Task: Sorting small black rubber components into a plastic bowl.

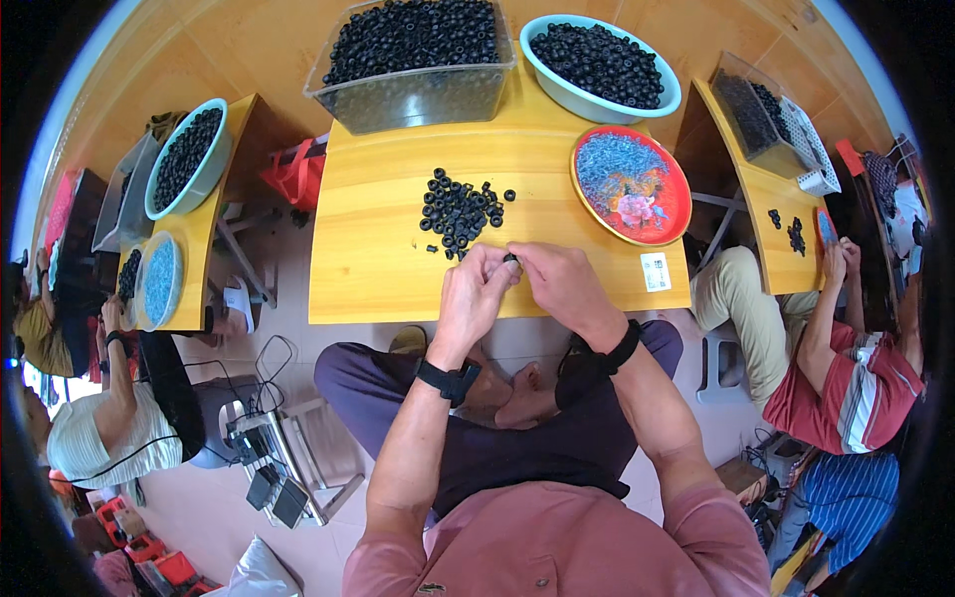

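Note:
My left hand and my right hand meet over the front edge of the yellow table. Between their fingertips is a small black ring-shaped part, partly covered by the fingers. Both hands are closed in a pinch on it. Just beyond them lies a loose pile of similar black parts, a few of them apart from the rest. To the right of my hands, a red round tray with a flower pattern holds many small clear-blue pieces, too small to make out.
At the table's back stand a clear plastic bin and a light-green basin, both full of black parts. A white printed card lies by the right front corner. People sit at side tables left and right, with a metal stool at lower left.

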The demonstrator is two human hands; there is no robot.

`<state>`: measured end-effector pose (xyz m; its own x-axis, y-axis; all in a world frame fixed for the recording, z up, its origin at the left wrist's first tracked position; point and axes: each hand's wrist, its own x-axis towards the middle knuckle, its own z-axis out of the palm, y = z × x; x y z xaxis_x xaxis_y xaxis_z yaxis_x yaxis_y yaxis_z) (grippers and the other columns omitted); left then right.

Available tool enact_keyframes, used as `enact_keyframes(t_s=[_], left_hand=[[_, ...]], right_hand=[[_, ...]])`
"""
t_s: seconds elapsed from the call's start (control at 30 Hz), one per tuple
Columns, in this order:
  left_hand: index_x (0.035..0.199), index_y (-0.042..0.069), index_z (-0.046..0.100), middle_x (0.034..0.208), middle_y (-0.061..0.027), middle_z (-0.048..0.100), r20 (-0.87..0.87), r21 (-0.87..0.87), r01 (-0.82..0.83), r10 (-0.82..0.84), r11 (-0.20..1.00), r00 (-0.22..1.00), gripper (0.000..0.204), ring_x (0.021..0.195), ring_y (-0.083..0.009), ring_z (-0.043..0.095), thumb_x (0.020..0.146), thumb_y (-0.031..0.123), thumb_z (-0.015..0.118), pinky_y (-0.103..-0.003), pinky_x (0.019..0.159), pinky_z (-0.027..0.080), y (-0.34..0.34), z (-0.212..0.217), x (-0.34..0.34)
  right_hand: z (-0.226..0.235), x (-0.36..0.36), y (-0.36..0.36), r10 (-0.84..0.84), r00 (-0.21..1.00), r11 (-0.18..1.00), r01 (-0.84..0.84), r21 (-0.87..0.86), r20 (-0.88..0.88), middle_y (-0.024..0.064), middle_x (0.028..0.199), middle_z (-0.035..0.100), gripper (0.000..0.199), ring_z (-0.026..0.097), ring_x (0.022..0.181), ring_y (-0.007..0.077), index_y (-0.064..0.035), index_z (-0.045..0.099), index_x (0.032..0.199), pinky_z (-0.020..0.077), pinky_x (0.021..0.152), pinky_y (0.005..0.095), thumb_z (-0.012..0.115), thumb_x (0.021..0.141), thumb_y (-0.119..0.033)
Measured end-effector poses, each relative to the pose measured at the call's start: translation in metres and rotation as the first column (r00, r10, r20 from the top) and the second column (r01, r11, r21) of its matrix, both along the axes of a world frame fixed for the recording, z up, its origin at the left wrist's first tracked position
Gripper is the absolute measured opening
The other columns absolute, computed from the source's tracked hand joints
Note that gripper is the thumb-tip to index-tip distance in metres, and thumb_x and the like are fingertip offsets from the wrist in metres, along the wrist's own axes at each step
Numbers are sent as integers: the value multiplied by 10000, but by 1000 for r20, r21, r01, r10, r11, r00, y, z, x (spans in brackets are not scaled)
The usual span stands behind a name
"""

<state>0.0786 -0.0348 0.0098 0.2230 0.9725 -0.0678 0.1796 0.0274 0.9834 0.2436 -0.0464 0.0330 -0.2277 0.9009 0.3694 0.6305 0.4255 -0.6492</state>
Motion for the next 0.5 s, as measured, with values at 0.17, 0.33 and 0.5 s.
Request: enact_keyframes(t_s=[0.17, 0.33, 0.5], left_hand=[[1014, -51, 602, 855, -90, 724, 92, -57, -30, 35, 998, 995, 119, 786, -112, 689, 1003, 66, 623, -264, 718, 562, 5, -2, 2], [1071, -42, 584, 871, -87, 722, 47, 16, 27, -28, 999, 999, 127, 808, -115, 693, 999, 54, 626, -265, 732, 559, 4, -9, -5], [1190, 2, 552, 911, -77, 739, -36, 137, 72, -68, 988, 997, 259, 804, -103, 681, 970, 63, 673, -270, 727, 544, -5, -5, 0]], right_hand=[[-5, -9, -4, -15, 999, 998, 18, 61, -39, 223, 931, 706, 230, 701, 832, 398, 30, 660, 1094, 567, 700, 447, 586, 877, 9], [-16, -6, -7, -31, 992, 995, 42, 86, -126, 202, 932, 717, 245, 724, 810, 348, 19, 659, 1145, 566, 684, 406, 599, 908, -10], [-29, 4, -6, -168, 939, 980, 125, -158, -301, 165, 881, 735, 228, 728, 733, 236, 11, 668, 1104, 551, 670, 331, 685, 887, -61]])
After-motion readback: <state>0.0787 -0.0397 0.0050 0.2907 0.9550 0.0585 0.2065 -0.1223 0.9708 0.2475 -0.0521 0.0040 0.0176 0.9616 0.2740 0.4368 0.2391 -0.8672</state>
